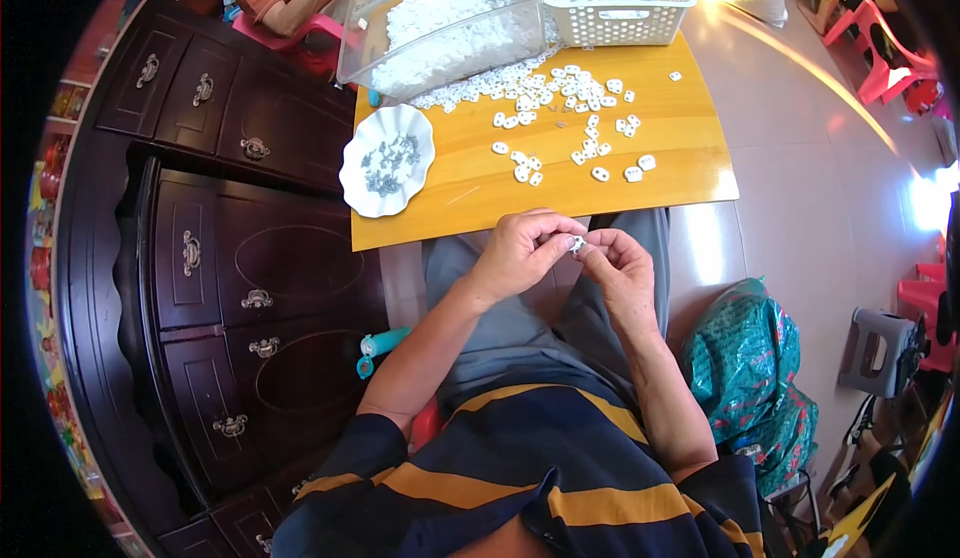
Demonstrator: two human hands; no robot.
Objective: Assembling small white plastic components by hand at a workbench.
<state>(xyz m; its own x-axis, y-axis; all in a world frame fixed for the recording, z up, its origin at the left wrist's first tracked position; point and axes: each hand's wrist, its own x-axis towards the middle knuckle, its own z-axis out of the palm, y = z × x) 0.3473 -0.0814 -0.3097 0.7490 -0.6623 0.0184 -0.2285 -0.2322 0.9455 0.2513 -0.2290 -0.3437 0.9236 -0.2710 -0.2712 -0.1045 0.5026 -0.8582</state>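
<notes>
Over my lap, just off the table's near edge, my left hand [528, 254] and my right hand [622, 266] meet at the fingertips. Pinched between them is a small white plastic piece [577, 244], with something dark on it too small to make out. Both hands have thumb and forefinger closed on it. On the yellow wooden table [450, 193] beyond lie many loose white pieces with dark holes [527, 166]. A white scalloped dish [350, 170] at the table's left side holds small grey metal-looking parts [385, 184].
At the table's back stand a clear bin [455, 38] and a white basket [625, 30], both heaped with white pieces. Dark drawers [270, 258] flank me on the left. A green bag [745, 358] and grey stool [880, 353] stand right. Another person's arm [300, 8] shows far left.
</notes>
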